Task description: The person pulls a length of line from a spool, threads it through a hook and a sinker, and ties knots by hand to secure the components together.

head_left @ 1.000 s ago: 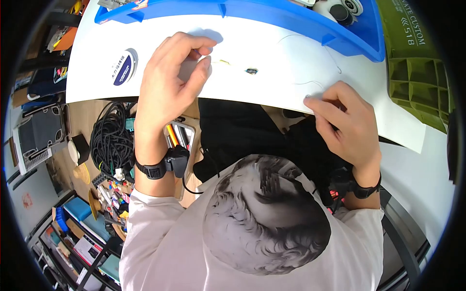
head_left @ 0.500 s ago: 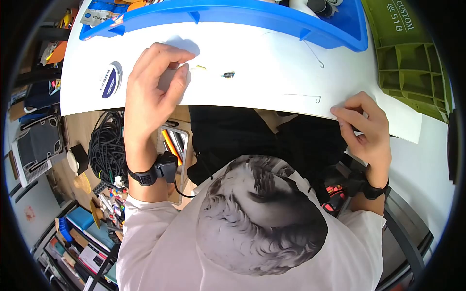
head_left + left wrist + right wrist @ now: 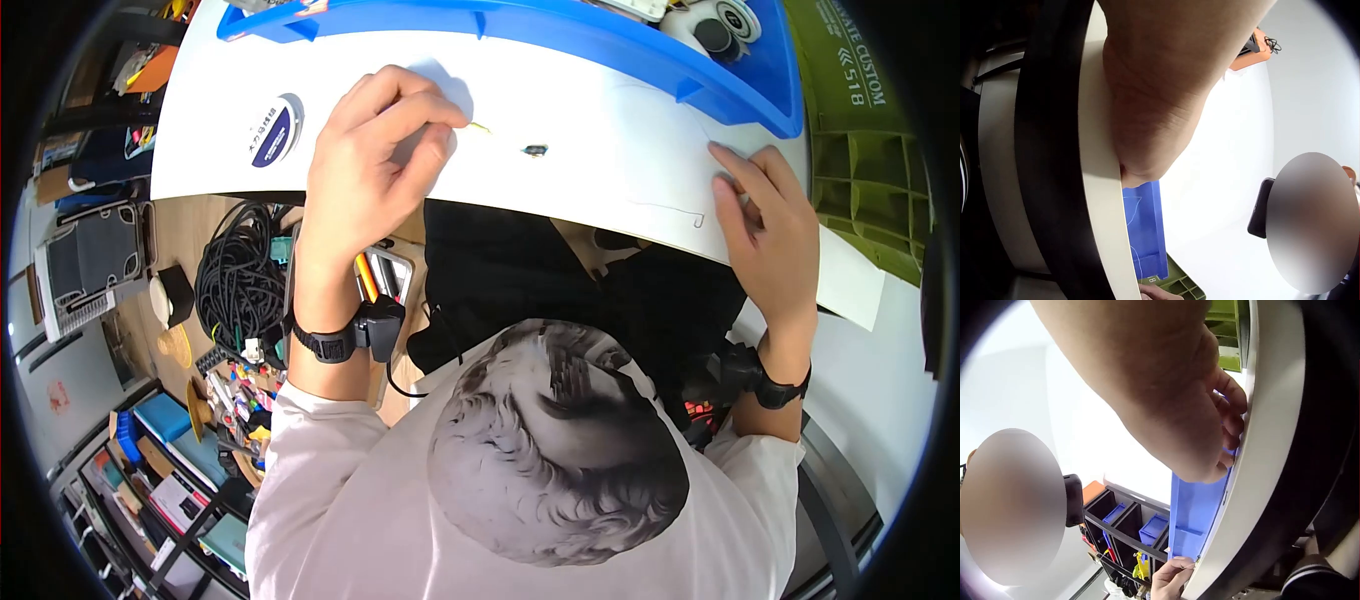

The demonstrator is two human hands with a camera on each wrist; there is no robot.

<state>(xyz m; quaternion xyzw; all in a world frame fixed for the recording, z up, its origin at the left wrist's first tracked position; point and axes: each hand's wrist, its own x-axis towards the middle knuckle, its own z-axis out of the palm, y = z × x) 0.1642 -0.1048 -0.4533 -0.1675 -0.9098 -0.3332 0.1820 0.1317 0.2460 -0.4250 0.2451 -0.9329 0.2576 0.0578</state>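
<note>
My left hand pinches, between thumb and index finger, a thin fishing line with a small yellow piece beside the fingertips. Right of it on the white table lies a small dark bead-like piece. A fishing hook on a thin line lies near the table's front edge. My right hand rests at the right of the table, index fingertip right at the end of another thin line, thumb apart from it. From the right wrist view, its fingers appear loosely bent at the tabletop.
A round white-and-blue line package lies left of my left hand. Along the back stands a blue tray holding assorted items. A green crate is at the right. Coiled black cable sits below the table's left side.
My right hand has moved away from the front hook, then forward and right to the farther line. The hook lies uncovered on the table. My left hand keeps its pinch; the head view shifts.
</note>
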